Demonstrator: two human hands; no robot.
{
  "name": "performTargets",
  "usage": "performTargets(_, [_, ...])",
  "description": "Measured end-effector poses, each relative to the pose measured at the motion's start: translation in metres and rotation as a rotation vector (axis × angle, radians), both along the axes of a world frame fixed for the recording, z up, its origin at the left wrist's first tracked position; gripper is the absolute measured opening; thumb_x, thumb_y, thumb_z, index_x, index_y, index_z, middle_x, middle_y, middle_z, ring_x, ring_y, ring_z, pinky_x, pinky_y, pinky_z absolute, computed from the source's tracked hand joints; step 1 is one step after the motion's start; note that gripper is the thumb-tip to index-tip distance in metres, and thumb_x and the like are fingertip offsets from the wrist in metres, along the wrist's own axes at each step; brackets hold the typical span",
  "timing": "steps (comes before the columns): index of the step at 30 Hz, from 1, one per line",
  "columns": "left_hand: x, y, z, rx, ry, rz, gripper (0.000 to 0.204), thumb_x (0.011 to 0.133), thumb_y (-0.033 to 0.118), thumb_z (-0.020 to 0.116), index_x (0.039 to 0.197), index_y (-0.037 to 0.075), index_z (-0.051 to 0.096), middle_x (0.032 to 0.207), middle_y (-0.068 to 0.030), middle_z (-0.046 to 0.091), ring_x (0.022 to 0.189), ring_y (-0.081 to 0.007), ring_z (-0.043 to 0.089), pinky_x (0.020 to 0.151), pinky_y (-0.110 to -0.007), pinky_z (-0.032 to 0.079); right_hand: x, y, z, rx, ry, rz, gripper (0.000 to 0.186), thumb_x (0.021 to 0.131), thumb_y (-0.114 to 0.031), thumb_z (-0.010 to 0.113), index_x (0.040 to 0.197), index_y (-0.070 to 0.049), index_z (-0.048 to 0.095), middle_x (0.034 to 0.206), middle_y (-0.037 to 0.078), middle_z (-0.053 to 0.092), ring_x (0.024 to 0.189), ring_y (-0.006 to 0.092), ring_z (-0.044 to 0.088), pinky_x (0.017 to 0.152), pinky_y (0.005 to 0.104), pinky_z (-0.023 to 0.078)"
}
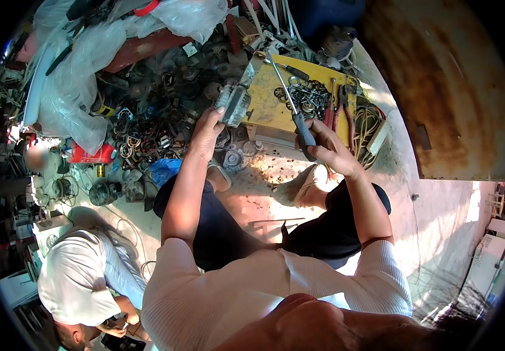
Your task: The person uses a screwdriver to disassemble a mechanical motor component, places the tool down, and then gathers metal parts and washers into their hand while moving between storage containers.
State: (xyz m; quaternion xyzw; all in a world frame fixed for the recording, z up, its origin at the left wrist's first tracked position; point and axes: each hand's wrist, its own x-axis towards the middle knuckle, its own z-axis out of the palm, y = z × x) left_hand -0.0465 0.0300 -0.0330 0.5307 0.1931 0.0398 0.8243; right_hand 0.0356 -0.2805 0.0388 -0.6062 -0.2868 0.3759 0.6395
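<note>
A grey, ribbed metal part (236,106), boxy and about palm-sized, is gripped in my left hand (208,130) at the left edge of a low yellow-topped table (273,88). Its exact kind is unclear. My right hand (332,150) is closed round the dark handle of a long-shafted screwdriver (303,136). The shaft slants up and left over the table, its tip apart from the metal part. Under and beside the shaft lies a heap of small metal rings and fittings (309,105). Red-handled pliers (344,111) and a second dark-handled screwdriver (297,72) rest on the tabletop.
Piles of scrap motor parts (164,126) cover the ground left of the table, below clear plastic sheeting (77,88). Coiled cable (371,131) lies at the table's right. A rusty metal panel (451,88) stands far right. Another person (83,275) crouches at lower left.
</note>
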Motion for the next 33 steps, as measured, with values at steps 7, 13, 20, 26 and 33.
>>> performTargets(7, [-0.01,-0.013,0.02,-0.395,-0.238,-0.241,0.078,0.083,0.048,0.069,0.14,0.002,0.042,0.139,-0.0143,0.051,0.129,-0.0322,0.048,0.114,-0.049,0.03,-0.016,0.013,-0.013,-0.038,-0.062,-0.167,0.018,0.097,-0.021,0.05,0.108,-0.007,0.052,0.082,-0.002,0.05,0.074,0.0076,0.046,0.064,0.0229,0.038])
performTargets(13, [-0.028,-0.022,0.023,-0.579,-0.275,-0.446,0.077,0.082,0.042,0.069,0.14,0.0,0.041,0.14,-0.0162,0.049,0.129,-0.0332,0.048,0.116,-0.051,0.03,-0.034,-0.004,-0.008,-0.061,-0.059,-0.197,0.036,0.103,-0.029,0.046,0.129,-0.004,0.051,0.08,-0.002,0.051,0.071,0.0072,0.047,0.064,0.0225,0.04])
performTargets(20, [-0.066,-0.041,-0.018,-0.848,-0.019,-0.192,0.081,0.082,0.07,0.058,0.136,0.01,0.05,0.134,-0.0129,0.055,0.125,-0.0393,0.05,0.105,-0.062,0.035,-0.12,-0.028,-0.022,-0.165,0.027,-0.192,0.053,0.102,-0.027,0.051,0.149,-0.006,0.036,0.079,-0.002,0.048,0.066,0.0059,0.047,0.06,0.0214,0.041])
performTargets(26, [-0.087,-0.062,-0.034,-0.883,0.115,0.05,0.074,0.078,0.059,0.072,0.131,0.012,0.052,0.131,-0.0123,0.055,0.123,-0.0357,0.049,0.108,-0.06,0.03,-0.172,-0.018,-0.04,-0.305,-0.033,-0.231,0.047,0.099,-0.015,0.054,0.146,-0.015,0.045,0.109,0.006,0.064,0.073,0.0105,0.057,0.068,0.0255,0.051])
performTargets(33, [-0.092,-0.075,-0.069,-0.832,0.216,0.053,0.067,0.077,0.051,0.075,0.129,0.014,0.054,0.131,-0.0123,0.054,0.126,-0.0349,0.044,0.11,-0.062,0.027,-0.184,-0.006,-0.055,-0.36,-0.246,-0.27,0.042,0.099,-0.011,0.053,0.141,-0.008,0.049,0.099,0.007,0.064,0.073,0.009,0.058,0.063,0.0248,0.05])
